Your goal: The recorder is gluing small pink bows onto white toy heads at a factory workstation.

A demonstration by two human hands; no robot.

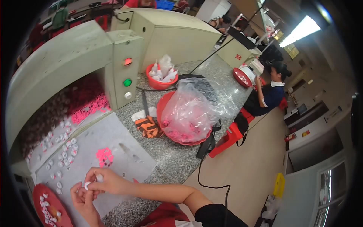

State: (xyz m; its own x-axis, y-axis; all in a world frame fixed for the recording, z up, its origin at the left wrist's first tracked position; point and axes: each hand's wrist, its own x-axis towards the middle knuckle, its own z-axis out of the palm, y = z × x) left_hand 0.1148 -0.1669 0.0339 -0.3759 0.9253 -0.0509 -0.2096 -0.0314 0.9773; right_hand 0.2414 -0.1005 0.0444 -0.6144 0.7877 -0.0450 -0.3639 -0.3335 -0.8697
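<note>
"What do the hands have?"

"Lower left of the frame: the left hand (83, 198) pinches one round white piece (87, 185). The right hand (109, 182) meets it there, fingers curled around a pale object (99, 177), mostly hidden."

"How many red containers?"

"Four: a dish (66, 217) of white pieces at lower left, a large basin (162, 106) with one clear bag (189, 98) near the centre, a tub (160, 86) of white bottles (157, 71) above it, and a bowl (237, 78) near one seated co-worker (270, 92), upper right."

"Loose pieces?"

"One pink cluster (104, 157) on the white sheet (128, 132). White rounds (65, 154) scatter left of it, too crowded for a sure count. The machine (60, 49), upper left, bears three buttons: red, green, white."

"Edges and room?"

"Speckled countertop (168, 166) shows between sheet and basin. Its edge slants from lower centre toward upper right, tan floor (234, 162) beyond. The machine's mouth borders the sheet's left; the dish sits near the left hand."
</note>
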